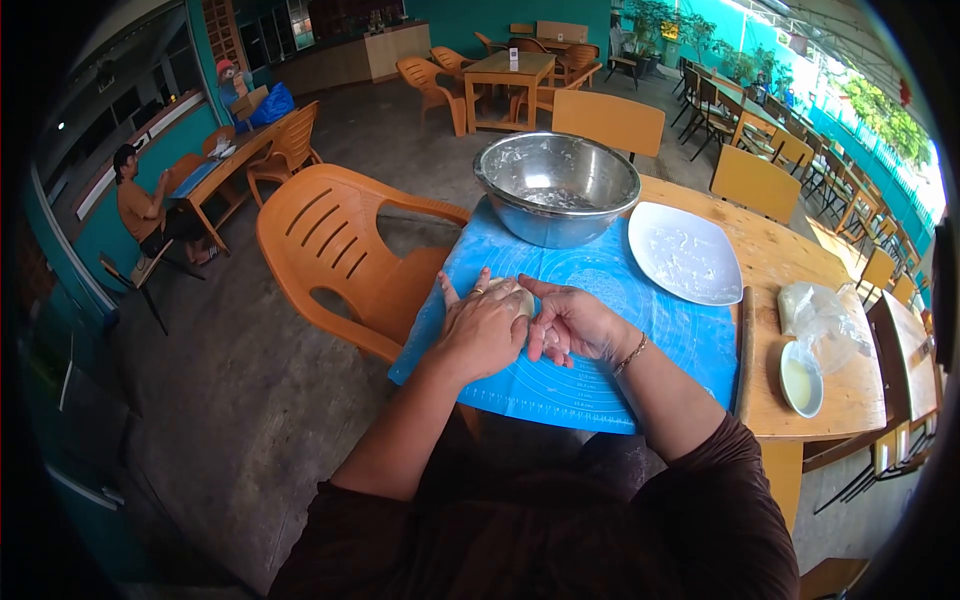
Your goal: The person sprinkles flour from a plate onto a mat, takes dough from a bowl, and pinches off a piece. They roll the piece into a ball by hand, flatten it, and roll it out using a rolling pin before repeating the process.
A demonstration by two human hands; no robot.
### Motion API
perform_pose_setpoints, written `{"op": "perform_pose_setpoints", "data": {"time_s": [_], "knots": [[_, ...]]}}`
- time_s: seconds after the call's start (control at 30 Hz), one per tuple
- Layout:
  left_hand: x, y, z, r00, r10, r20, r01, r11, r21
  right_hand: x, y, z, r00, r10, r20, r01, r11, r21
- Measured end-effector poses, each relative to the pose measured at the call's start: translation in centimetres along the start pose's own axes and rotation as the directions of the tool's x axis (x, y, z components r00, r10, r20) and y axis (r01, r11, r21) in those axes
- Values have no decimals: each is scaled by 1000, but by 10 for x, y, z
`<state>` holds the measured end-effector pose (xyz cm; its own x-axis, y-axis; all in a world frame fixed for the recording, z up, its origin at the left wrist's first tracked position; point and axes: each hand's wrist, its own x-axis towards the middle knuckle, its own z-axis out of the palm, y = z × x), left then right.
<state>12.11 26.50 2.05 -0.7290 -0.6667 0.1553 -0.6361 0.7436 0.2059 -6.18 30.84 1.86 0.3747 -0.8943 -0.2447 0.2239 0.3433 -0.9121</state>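
A flattened piece of pale dough (524, 294) lies on the blue silicone mat (670, 350), mostly covered by my hands. My left hand (484, 328) rests over it, palm down and fingers spread, with flour on the skin. At the dough's right edge is my right hand (578, 324), its thumb reaching to the top of the dough and its other fingers curled below. Just beyond stands a steel mixing bowl (560, 222) with white residue inside. To its right, a white square plate (685, 255) carries a dusting of flour.
A wooden rolling pin (747, 350) lies along the mat's right edge. Beside it are a clear plastic bag (825, 325) with white contents and a small bowl (801, 380) of pale liquid. An orange chair (335, 245) stands at the table's left. A person (145, 200) sits farther left.
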Motion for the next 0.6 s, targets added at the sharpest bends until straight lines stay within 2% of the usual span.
{"op": "perform_pose_setpoints", "data": {"time_s": [0.17, 0.27, 0.43, 0.6], "knots": [[0, 0, 2, 1000, 0, 2, 0, 1000, 0, 1, 1, 0, 1000, -1, 17, 1, 1000, -6], [0, 1, 4, 999, 21, -50, -23, 998, -54, 0, 2, -1, 999, 27, 31, -29, 998, 53], [1, 4, 2, 999, 1, -37, -3, 998, -57, 0, 5, 4, 999, 49, -17, -50, 995, -88], [2, 2, 5, 998, 8, -60, -11, 998, -60, 4, 10, -3, 999, 48, 25, -49, 999, 16]]}}
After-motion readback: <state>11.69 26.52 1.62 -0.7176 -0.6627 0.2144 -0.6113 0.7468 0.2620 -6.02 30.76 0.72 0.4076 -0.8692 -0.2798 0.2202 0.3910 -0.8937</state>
